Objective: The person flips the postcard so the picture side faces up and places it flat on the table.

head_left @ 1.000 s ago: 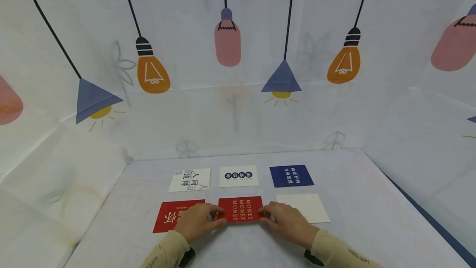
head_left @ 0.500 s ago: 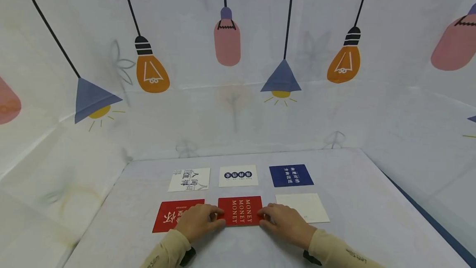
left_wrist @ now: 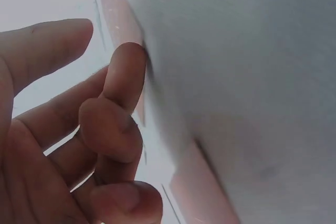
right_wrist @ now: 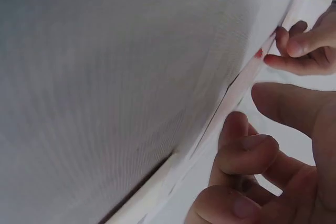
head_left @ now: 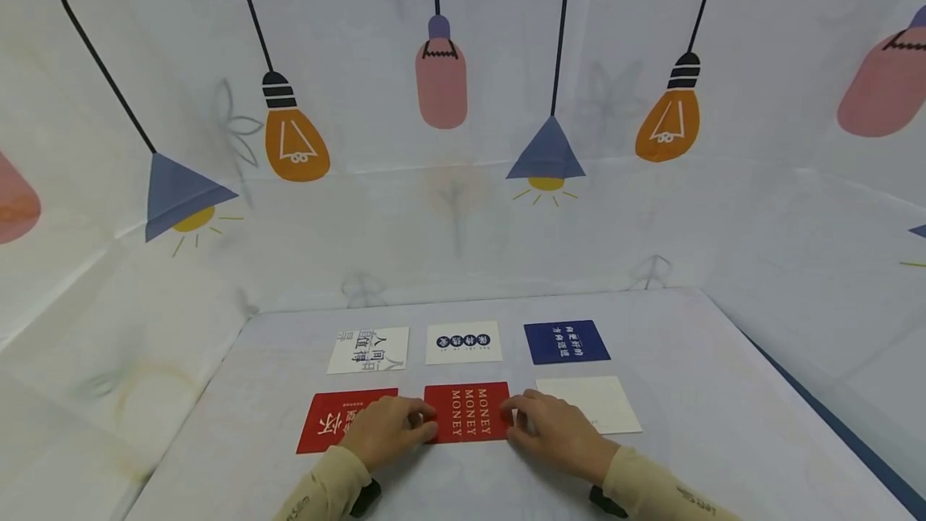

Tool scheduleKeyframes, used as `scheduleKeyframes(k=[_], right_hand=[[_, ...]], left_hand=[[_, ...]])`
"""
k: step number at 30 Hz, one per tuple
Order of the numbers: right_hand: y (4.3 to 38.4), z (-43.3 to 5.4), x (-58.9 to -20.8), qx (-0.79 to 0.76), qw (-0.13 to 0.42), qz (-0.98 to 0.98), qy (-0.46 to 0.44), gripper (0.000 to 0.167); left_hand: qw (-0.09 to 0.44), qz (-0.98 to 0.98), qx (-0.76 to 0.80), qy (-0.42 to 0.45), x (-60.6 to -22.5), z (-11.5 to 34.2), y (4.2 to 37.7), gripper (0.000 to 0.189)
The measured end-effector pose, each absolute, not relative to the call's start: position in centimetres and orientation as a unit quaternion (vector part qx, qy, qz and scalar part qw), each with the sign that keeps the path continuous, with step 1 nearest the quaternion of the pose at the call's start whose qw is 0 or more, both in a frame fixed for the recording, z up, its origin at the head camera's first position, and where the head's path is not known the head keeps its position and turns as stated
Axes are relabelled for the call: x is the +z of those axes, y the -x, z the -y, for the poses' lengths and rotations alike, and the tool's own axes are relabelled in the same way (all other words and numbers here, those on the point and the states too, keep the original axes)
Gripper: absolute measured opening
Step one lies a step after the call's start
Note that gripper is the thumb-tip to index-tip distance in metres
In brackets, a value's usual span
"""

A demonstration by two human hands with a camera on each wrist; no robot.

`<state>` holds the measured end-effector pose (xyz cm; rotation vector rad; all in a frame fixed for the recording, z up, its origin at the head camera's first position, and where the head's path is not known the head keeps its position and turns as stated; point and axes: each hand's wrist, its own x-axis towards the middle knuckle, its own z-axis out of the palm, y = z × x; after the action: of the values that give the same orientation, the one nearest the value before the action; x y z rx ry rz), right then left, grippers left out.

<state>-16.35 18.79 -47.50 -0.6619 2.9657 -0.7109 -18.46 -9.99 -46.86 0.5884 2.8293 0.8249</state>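
Note:
A red card printed MONEY (head_left: 466, 412) lies flat on the white table in the head view, between both hands. The fingertips of my left hand (head_left: 387, 430) are at its left edge, and those of my right hand (head_left: 560, 434) at its right edge. In the left wrist view the left thumb (left_wrist: 58, 45) stands apart from the bent fingers. The right thumb (right_wrist: 286, 103) is likewise clear of the fingers in the right wrist view. A second red card (head_left: 325, 420) lies partly hidden behind the left hand; a cream card (head_left: 596, 404) lies beyond the right hand.
A back row holds a white card with grey lettering (head_left: 369, 350), a white card with blue circles (head_left: 464, 342) and a dark blue card (head_left: 567, 342). White sheeting printed with lamps (head_left: 463, 248) encloses the table (head_left: 723, 424) at the back and sides.
The near edge of the MONEY card has come slightly toward me and the card now looks flat. The fingers have eased from its edges; both hands stay almost in place.

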Motion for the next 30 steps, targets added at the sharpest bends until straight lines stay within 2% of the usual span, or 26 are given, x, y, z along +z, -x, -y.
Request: scheduleKeyframes(k=[6,13,20,30], right_hand=[[16.4,-19.5,-46.8,-0.236,-0.024,-0.951,0.199,0.030],[16.7,-20.6,-46.2,-0.249,-0.013,-0.953,0.172,0.032],[16.9,-22.0,-45.3,-0.276,-0.013,-0.952,0.134,0.032],[17.0,-26.6,-44.5,-0.277,-0.042,-0.948,0.148,0.036]], left_hand=[[0.042,-0.935,0.277,-0.218,-46.6,9.0,19.1,0.026],[0.000,-0.934,0.266,-0.240,-46.1,7.2,19.7,0.031],[-0.016,-0.922,0.284,-0.263,-45.7,5.1,20.3,0.031],[-0.031,-0.924,0.269,-0.271,-46.0,2.0,21.2,0.039]])
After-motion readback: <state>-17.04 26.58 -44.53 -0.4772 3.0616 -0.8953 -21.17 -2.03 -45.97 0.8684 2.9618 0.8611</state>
